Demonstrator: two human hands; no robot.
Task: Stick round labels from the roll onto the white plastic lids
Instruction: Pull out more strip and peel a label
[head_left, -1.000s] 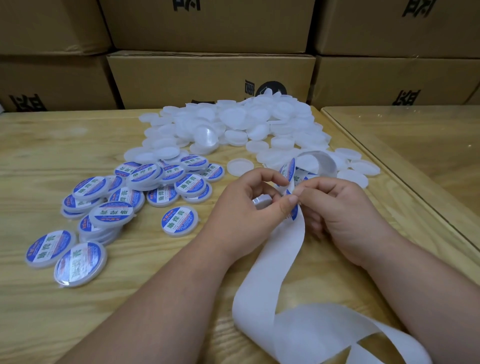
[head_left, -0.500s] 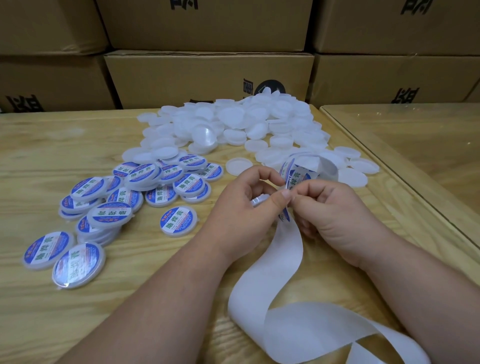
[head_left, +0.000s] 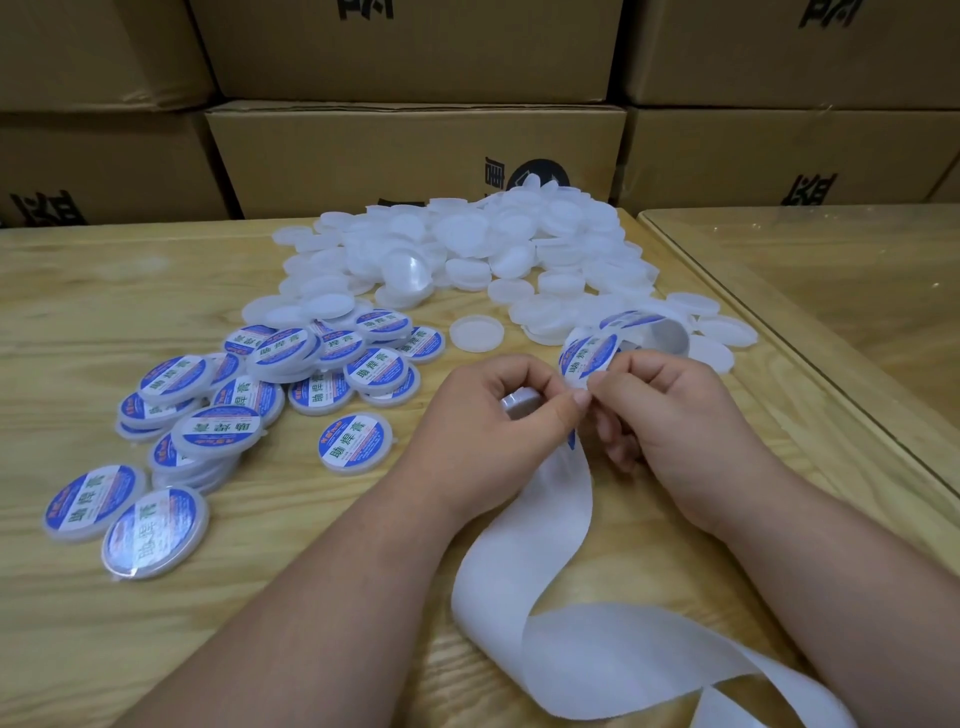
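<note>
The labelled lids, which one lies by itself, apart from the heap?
The single labelled lid just left of the left hand. It lies flat on bare table, touching nothing, while the others overlap in the labelled pile.

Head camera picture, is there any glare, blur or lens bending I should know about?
Head view: soft, even light with faint shadows; a pale sheen on the glass-topped table at right; wide-angle bending curves the cardboard boxes and table edges; the unlabelled lid pile looks washed out and slightly soft; print on the labelled lids stays readable; both hands look sharp.
</note>
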